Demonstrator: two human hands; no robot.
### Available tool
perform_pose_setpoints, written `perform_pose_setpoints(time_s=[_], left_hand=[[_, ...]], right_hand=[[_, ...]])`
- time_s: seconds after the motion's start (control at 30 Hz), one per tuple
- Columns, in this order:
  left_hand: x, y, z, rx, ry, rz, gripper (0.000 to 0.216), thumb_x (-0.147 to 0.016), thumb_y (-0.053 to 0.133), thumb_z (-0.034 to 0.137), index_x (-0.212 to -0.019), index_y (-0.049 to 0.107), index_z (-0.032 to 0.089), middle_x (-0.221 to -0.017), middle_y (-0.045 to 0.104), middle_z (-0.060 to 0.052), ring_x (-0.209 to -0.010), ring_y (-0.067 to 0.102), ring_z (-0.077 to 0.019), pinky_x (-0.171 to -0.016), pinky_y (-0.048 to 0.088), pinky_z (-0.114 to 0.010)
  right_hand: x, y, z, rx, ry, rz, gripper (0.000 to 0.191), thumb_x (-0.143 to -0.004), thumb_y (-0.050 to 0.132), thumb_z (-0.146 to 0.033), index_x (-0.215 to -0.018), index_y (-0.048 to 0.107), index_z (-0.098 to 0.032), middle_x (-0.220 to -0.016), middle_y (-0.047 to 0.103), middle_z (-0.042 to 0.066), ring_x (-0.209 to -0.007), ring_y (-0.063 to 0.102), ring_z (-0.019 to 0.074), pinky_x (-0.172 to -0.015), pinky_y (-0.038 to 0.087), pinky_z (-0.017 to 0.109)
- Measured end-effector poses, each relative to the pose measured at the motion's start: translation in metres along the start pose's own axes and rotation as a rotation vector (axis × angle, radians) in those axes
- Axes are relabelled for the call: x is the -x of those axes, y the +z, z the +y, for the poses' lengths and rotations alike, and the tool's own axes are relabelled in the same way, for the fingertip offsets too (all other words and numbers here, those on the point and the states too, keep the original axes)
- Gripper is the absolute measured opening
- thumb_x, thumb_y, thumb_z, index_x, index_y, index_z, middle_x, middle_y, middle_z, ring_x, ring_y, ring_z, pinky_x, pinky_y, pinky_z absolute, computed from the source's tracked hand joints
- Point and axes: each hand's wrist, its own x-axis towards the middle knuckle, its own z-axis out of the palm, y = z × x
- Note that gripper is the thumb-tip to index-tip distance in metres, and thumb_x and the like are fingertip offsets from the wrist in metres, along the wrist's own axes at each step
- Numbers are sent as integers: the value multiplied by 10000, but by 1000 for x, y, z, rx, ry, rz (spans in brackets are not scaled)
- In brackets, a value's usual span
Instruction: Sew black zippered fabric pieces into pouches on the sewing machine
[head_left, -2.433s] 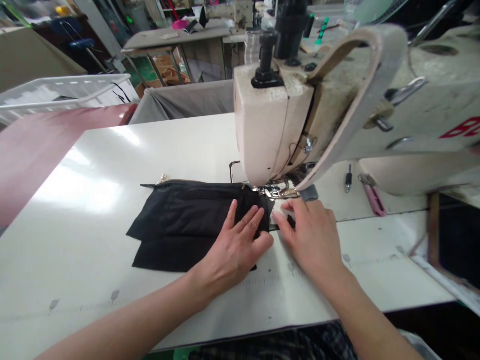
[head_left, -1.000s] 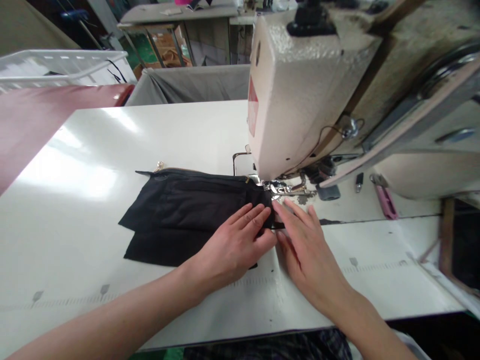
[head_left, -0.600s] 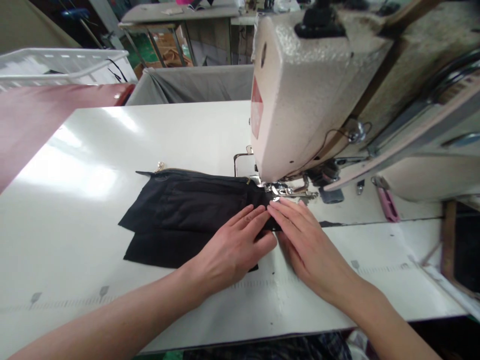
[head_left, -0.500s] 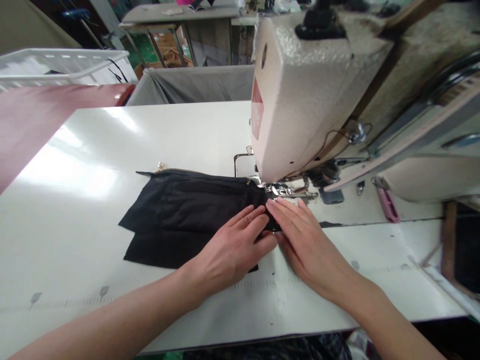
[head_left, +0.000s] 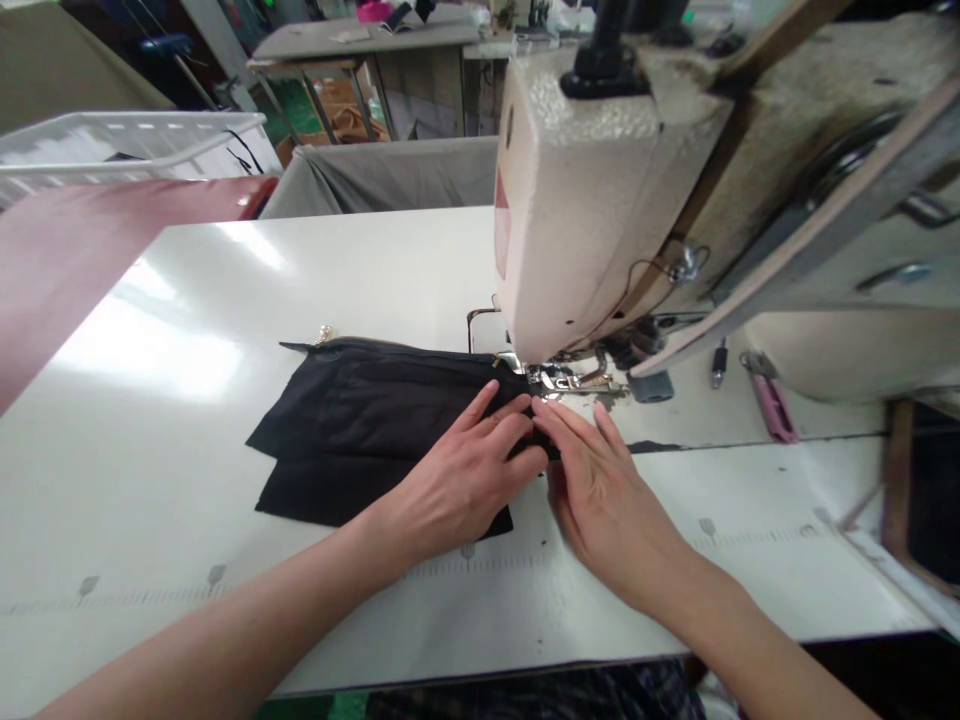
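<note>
A black fabric piece (head_left: 375, 400) lies flat on the white sewing table, with a zipper (head_left: 405, 346) along its far edge and a zipper pull (head_left: 325, 333) at the left end. Its right end reaches the presser foot (head_left: 551, 378) of the sewing machine (head_left: 577, 200). My left hand (head_left: 472, 475) rests open on the fabric's near right part, index finger raised a little from the others. My right hand (head_left: 611, 495) is open too, fingers stretched, tips on the fabric's right end just in front of the foot. The fabric under my fingertips is hidden.
Pink-handled snippers (head_left: 772, 400) and a small black-and-silver piece (head_left: 719, 364) lie right of the needle area. A printed ruler (head_left: 469, 562) runs along the table's near edge. Beyond stand a white basket (head_left: 172, 130) on red cloth (head_left: 135, 215) and a grey cloth bin (head_left: 405, 170).
My left index finger has lifted and spread from the other fingers. Both hands stay by the presser foot. The view has shifted slightly; the fabric looks nearly unmoved against the machine.
</note>
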Motion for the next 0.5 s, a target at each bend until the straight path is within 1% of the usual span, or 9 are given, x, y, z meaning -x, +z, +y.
perform_pose_setpoints(time_s=[0.07, 0.13, 0.23, 0.4, 0.5], left_hand=[[-1, -2, 2, -11, -19, -25, 228, -942, 322, 114, -977, 541, 165, -1126, 552, -101, -1365, 374, -270, -1174, 207, -541], [-1, -3, 4, -16, -29, -38, 234, -940, 316, 107, -975, 540, 167, -1113, 557, -99, -1361, 380, -282, -1161, 219, -565], [-1, -3, 5, -18, -22, -33, 233, -934, 323, 97, -973, 542, 169, -1107, 557, -101, -1350, 395, -278, -1156, 235, -561], [-1, 0, 5, -46, -41, -19, 197, -908, 356, 80, -928, 537, 154, -1218, 509, -156, -1343, 400, -277, -1148, 262, -542], [-2, 1, 6, -48, -55, -17, 178, -891, 373, 81, -951, 525, 150, -1296, 461, -186, -1335, 409, -265, -1148, 270, -530]], right_hand=[[3, -2, 1, -33, -3, 17, 478, -878, 367, -61, -1355, 345, -61, -1431, 445, 177, -1373, 328, 239, -1154, 227, 565], [8, -6, 2, -89, 22, 51, 464, -843, 376, -45, -1303, 410, -94, -1385, 484, 155, -1334, 377, 228, -1156, 241, 545], [13, -12, 4, -110, 60, 76, 489, -812, 374, -36, -1291, 441, -107, -1314, 521, 139, -1269, 433, 224, -1155, 254, 531], [12, -12, 5, -36, 17, -21, 564, -827, 356, -53, -1390, 381, -91, -1417, 453, 122, -1349, 333, 254, -1150, 238, 562], [7, -11, 5, 28, 1, -76, 579, -812, 366, -55, -1389, 403, -91, -1441, 448, 100, -1364, 317, 267, -1140, 241, 583]])
